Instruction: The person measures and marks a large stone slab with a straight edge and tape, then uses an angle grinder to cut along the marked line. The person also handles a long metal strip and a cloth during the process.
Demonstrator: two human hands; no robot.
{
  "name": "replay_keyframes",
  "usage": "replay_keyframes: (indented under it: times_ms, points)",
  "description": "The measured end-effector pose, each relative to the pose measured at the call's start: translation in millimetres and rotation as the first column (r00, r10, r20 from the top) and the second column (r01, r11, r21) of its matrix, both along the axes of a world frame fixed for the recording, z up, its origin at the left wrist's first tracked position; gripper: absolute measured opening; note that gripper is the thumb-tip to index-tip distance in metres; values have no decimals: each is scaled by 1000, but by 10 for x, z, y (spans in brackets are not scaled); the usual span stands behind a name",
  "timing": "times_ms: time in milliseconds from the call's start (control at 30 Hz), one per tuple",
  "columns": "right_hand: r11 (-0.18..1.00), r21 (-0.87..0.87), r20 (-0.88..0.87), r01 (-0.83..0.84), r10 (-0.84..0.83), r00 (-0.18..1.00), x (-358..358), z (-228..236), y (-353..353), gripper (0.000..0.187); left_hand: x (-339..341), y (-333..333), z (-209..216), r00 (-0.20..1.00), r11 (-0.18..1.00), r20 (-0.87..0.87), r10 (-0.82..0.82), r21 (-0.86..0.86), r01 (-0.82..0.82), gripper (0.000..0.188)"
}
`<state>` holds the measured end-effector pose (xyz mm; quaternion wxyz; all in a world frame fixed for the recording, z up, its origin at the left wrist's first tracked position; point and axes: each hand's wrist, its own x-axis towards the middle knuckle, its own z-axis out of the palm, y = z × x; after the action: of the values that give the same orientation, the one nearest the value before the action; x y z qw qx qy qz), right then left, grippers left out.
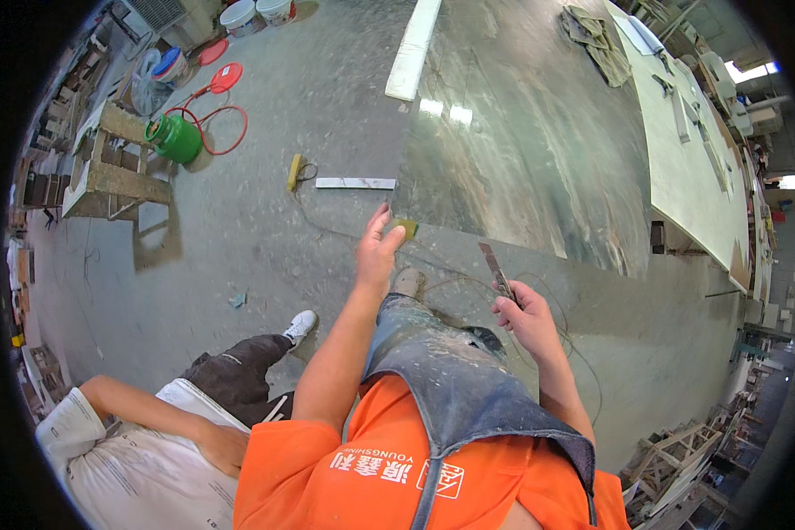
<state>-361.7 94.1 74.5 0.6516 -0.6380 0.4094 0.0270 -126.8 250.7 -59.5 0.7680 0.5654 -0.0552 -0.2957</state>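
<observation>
My left hand (377, 253) is at the near left corner of a large polished stone slab (521, 132), grey-green with pale and brown veins. A small yellow-green pad (406, 228) is pinched under its thumb; the fingers reach along the slab's edge, and I cannot tell whether they touch it. My right hand (528, 318) is closed around a narrow, flat-bladed scraper (495, 265). Its brownish blade points up and away, toward the slab's near edge, and stands apart from it.
Another person (168, 433) is close on my left. A pale strip (355, 184) and yellow tool (294, 172) are beyond my left hand. Cables (450, 278) trail by my feet. A green gas cylinder (175, 139), wooden stand (115, 177) and cloth (596, 44) are farther off.
</observation>
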Motion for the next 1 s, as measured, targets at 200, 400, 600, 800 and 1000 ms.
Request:
replay_keyframes:
  times_ms: [200, 400, 600, 800, 1000]
  points:
    - [999, -16, -16, -31, 31, 999, 202, -9, -99, 25, 14, 4, -111, 997, 995, 65, -39, 96, 32, 47]
    - [840, -379, -128, -389, 369, 921, 556, 78, -252, 31, 39, 2, -107, 991, 989, -17, -134, 57, 135, 54]
    - [477, -621, -259, -622, 624, 737, 1007, 308, -317, 30, 27, -29, -79, 994, 987, -33, -100, 119, 103, 49]
    - [302, -665, -338, -683, 694, 636, 1347, 274, -338, 28, 36, 9, -54, 987, 976, -48, -153, 147, 158, 28]
    - [175, -646, -449, -743, 700, 556, 1543, 228, -345, 32, -5, 7, 155, 977, 954, -203, -62, 277, 118, 19]
